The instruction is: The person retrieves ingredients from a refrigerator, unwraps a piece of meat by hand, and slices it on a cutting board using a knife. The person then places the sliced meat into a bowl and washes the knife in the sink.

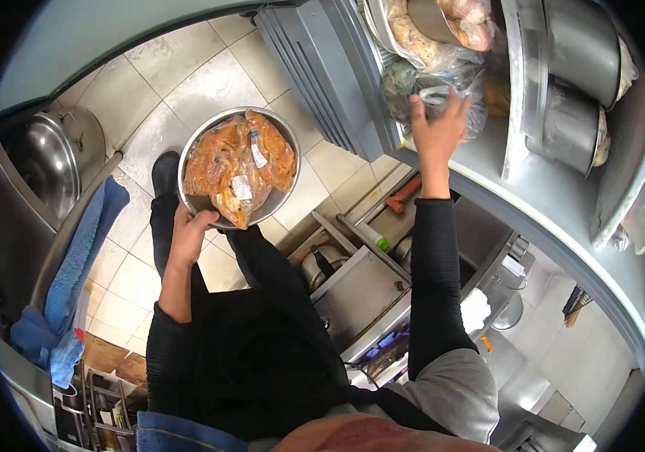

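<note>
My left hand (pixel 189 235) grips the near rim of a round metal bowl (pixel 289 197), thumb over the edge. Inside the bowl lie several clear plastic bags of orange marinated meat (pixel 221 154), some with white labels. My right hand (pixel 441 134) reaches into an open refrigerator with its fingers spread. Just beyond those fingers sit crumpled clear plastic bags (pixel 454 79) on the shelf; whether the fingertips touch them I cannot tell. Behind these is a white tub (pixel 394 38) with bagged pale food.
Metal pots (pixel 575 124) stand on another refrigerator shelf (pixel 516 113). A grey ridged door panel (pixel 315 75) is left of the opening. Below the right arm is a steel counter (pixel 364 297). Blue towels (pixel 74 264) hang at the left, near a large steel pot (pixel 74 143).
</note>
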Demonstrator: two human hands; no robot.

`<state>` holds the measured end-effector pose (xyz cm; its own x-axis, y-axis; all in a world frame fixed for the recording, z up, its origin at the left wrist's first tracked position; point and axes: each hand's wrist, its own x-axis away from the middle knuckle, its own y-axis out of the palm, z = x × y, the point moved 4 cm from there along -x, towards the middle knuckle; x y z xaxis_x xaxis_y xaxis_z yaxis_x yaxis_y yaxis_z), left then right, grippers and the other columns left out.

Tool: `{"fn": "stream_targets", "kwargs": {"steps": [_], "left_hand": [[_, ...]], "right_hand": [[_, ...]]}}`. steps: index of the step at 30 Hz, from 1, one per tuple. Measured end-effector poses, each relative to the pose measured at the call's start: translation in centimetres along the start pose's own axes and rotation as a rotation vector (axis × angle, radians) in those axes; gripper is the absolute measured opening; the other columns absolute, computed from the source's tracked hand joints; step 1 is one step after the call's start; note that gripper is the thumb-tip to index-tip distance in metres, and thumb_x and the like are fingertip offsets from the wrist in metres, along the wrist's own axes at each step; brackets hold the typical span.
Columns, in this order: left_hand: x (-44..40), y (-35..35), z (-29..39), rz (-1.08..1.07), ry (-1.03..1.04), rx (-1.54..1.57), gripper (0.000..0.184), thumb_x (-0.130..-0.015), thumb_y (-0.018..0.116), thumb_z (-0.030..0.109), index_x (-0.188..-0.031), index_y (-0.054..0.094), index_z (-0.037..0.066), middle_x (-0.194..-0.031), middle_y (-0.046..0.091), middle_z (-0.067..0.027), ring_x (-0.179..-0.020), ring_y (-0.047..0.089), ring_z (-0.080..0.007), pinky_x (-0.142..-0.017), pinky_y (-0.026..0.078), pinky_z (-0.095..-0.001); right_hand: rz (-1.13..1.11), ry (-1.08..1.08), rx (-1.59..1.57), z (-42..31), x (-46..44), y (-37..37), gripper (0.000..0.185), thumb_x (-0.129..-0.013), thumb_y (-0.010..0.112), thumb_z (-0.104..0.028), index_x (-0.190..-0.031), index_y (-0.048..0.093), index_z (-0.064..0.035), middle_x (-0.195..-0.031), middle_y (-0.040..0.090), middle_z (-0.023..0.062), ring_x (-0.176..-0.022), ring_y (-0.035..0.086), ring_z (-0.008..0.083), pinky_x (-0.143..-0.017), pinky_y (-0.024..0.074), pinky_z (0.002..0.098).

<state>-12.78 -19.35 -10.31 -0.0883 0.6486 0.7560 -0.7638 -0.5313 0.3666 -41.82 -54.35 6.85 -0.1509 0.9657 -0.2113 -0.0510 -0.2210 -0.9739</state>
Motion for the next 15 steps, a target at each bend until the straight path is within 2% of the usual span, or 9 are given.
{"fn": "stream_targets", "kwargs": {"steps": [2,3,6,9,12,14,15], "left_hand": [[-0.3,0.3,0.1,-0.004,0.016,0.03,0.04,-0.078,0.063,0.006,-0.117,0.057,0.001,-0.096,0.066,-0.0031,-0.082,0.062,-0.0117,-0.069,0.05,-0.0263],[-0.4,0.4,0.1,-0.008,0.024,0.042,0.041,-0.077,0.063,0.007,-0.117,0.057,0.002,-0.096,0.066,-0.0028,-0.081,0.062,-0.0113,-0.068,0.049,-0.0259],[-0.9,-0.3,-0.8,0.0,-0.009,-0.016,0.041,-0.077,0.064,0.008,-0.117,0.058,0.002,-0.096,0.066,-0.0019,-0.083,0.061,-0.0107,-0.069,0.049,-0.0258],[-1.0,-0.1,-0.9,-0.009,0.02,0.033,0.042,-0.077,0.064,0.008,-0.118,0.057,0.001,-0.097,0.065,-0.0024,-0.084,0.061,-0.0111,-0.07,0.049,-0.0264],[-0.3,0.4,0.7,-0.035,-0.012,0.005,0.045,-0.077,0.062,0.007,-0.121,0.055,0.001,-0.101,0.065,-0.0049,-0.087,0.063,-0.0134,-0.072,0.052,-0.0273],[-0.2,1.0,1.3,-0.059,-0.022,0.025,0.046,-0.077,0.061,0.006,-0.122,0.054,0.0,-0.103,0.065,-0.0066,-0.09,0.065,-0.0155,-0.073,0.054,-0.0282],[0.0,1.1,1.6,-0.064,-0.027,0.036,0.046,-0.078,0.06,0.005,-0.123,0.054,0.0,-0.105,0.065,-0.0075,-0.091,0.065,-0.0165,-0.074,0.055,-0.0287]], "right_hand": [[0.239,-0.064,-0.069,-1.4,-1.2,-1.9,0.066,-0.084,0.071,-0.045,-0.132,0.051,-0.0043,-0.142,0.041,0.0277,-0.13,0.043,0.04,-0.111,0.0226,0.0594],[0.185,-0.062,-0.377,-1.5,-2.3,-2.1,0.058,-0.087,0.07,-0.031,-0.129,0.047,0.0016,-0.131,0.048,0.024,-0.121,0.049,0.0377,-0.103,0.0378,0.0566],[-0.044,0.586,-1.585,-1.4,-7.1,1.0,0.052,-0.092,0.061,-0.017,-0.133,0.037,0.0065,-0.125,0.05,0.0236,-0.117,0.053,0.0371,-0.094,0.0491,0.0495],[-0.173,0.912,-1.952,-3.7,-12.0,0.7,0.048,-0.095,0.05,-0.007,-0.135,0.03,0.0079,-0.122,0.051,0.0255,-0.104,0.061,0.0364,-0.081,0.0574,0.0429],[-0.377,0.84,-1.927,-4.5,-14.1,1.4,0.012,-0.093,0.048,-0.005,-0.102,0.055,-0.0011,-0.087,0.063,0.0194,-0.074,0.063,0.0345,-0.061,0.0542,0.0412],[-0.384,0.797,-1.866,-2.7,-15.1,3.5,0.019,-0.093,0.045,-0.002,-0.107,0.057,-0.0031,-0.09,0.064,0.014,-0.075,0.064,0.0268,-0.062,0.0581,0.0368],[-0.32,0.83,-1.885,-2.7,-15.5,3.8,0.022,-0.092,0.041,0.002,-0.106,0.057,-0.0019,-0.089,0.064,0.0146,-0.072,0.063,0.0265,-0.059,0.0563,0.0363]]}}
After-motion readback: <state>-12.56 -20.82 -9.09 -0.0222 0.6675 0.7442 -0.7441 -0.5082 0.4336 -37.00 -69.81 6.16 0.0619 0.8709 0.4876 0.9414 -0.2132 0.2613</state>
